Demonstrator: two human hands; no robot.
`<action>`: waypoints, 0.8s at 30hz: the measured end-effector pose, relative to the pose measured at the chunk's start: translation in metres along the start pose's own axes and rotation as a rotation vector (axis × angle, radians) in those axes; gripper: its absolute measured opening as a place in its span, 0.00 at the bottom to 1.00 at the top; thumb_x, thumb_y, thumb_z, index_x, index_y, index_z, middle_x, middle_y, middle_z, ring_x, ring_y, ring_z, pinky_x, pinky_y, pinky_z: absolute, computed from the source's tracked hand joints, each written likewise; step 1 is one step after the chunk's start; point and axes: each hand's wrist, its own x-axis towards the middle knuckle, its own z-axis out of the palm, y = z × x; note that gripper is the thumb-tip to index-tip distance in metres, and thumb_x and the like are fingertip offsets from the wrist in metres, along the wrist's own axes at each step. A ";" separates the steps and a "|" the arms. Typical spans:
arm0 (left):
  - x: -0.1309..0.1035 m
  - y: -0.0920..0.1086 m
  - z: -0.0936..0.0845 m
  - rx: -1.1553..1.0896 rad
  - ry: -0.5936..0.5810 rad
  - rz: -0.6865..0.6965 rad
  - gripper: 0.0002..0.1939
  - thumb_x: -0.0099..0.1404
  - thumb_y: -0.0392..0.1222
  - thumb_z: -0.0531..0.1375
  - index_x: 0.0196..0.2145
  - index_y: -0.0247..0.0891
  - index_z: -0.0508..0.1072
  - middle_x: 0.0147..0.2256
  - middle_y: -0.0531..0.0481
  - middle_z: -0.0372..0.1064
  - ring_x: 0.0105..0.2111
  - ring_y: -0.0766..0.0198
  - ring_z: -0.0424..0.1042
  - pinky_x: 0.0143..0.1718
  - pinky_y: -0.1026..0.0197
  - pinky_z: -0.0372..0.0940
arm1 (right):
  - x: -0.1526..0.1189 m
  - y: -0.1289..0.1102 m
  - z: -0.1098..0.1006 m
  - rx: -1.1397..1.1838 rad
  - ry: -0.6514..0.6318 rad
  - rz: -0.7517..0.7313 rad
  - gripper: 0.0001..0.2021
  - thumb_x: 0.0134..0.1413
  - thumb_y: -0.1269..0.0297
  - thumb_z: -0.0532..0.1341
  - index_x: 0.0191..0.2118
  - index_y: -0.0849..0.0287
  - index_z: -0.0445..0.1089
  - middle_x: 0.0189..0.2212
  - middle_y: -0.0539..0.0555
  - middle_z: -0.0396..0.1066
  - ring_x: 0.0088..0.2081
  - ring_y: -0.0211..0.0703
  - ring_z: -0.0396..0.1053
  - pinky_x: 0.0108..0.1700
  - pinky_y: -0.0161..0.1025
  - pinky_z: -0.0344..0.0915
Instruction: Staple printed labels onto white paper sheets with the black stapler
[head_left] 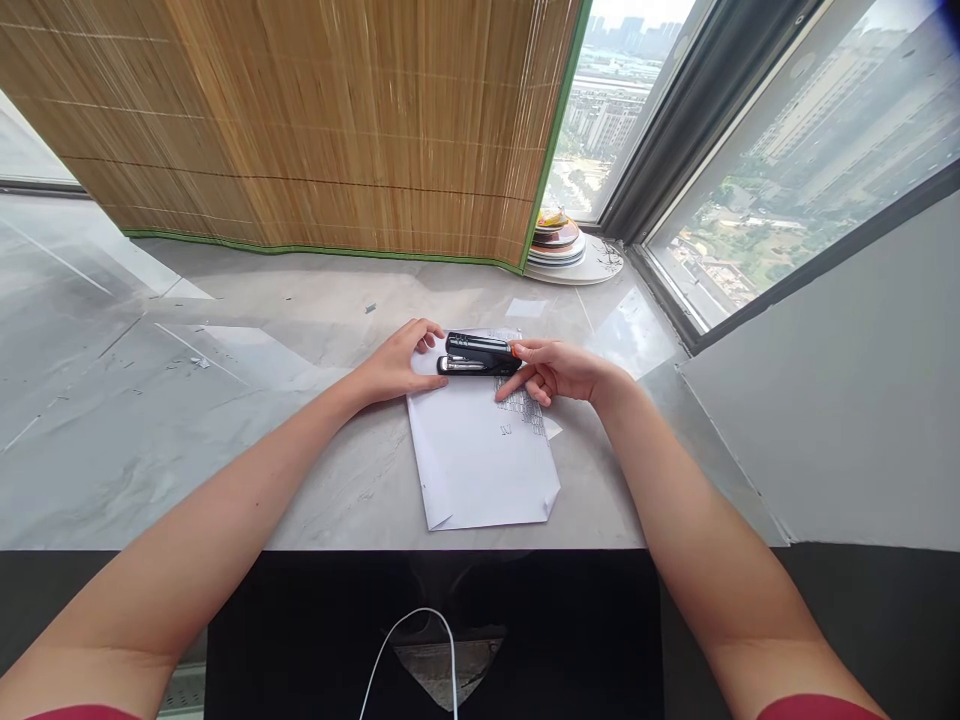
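Holding the stapler (480,346) lengthwise across the far part of the paper (472,460), with its front end toward the left. Gripping its rear end in the right hand (555,370), pinched between thumb and fingers, with the forefinger stretched out beside a patch of small marks (521,405) (staples, by the look of them, though too small to be sure). Cupping the left hand (401,360) around the front end, spread in a loose curve, with thumb and fingers well parted; impossible to tell about firm contact there. Hard to say, too, about resting on the sheet or floating just above. Probably in the middle of positioning or steadying the stapler, with no clear sign of pressing. Likely calling next for a settled rear grip, a left hand clear of the front end, and paper held flat on the tabletop (360,480), creased near corners included.
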 end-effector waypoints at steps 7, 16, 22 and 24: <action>0.000 0.000 0.000 -0.007 0.005 0.003 0.31 0.55 0.50 0.72 0.53 0.44 0.68 0.51 0.47 0.67 0.50 0.53 0.70 0.56 0.47 0.68 | 0.001 0.000 -0.001 0.034 -0.018 0.031 0.13 0.69 0.54 0.61 0.46 0.53 0.57 0.43 0.67 0.83 0.19 0.40 0.69 0.22 0.37 0.69; 0.000 -0.001 0.000 -0.027 0.018 -0.028 0.36 0.53 0.51 0.73 0.56 0.44 0.65 0.48 0.48 0.66 0.49 0.54 0.70 0.55 0.49 0.68 | 0.001 -0.002 -0.002 0.041 -0.018 0.051 0.12 0.69 0.57 0.61 0.46 0.53 0.57 0.41 0.67 0.83 0.17 0.39 0.67 0.20 0.35 0.66; -0.001 0.005 -0.002 -0.022 0.012 -0.052 0.35 0.53 0.50 0.73 0.55 0.45 0.66 0.49 0.47 0.67 0.49 0.54 0.70 0.55 0.49 0.68 | 0.002 -0.002 -0.003 0.025 0.019 0.023 0.15 0.65 0.55 0.63 0.50 0.54 0.61 0.38 0.63 0.83 0.16 0.37 0.63 0.17 0.35 0.61; -0.002 0.005 -0.002 -0.023 0.010 -0.054 0.34 0.53 0.50 0.73 0.54 0.44 0.66 0.49 0.47 0.67 0.49 0.54 0.70 0.55 0.49 0.68 | 0.001 -0.002 -0.003 -0.006 0.088 -0.011 0.16 0.66 0.50 0.63 0.51 0.55 0.64 0.31 0.57 0.80 0.14 0.33 0.52 0.15 0.34 0.52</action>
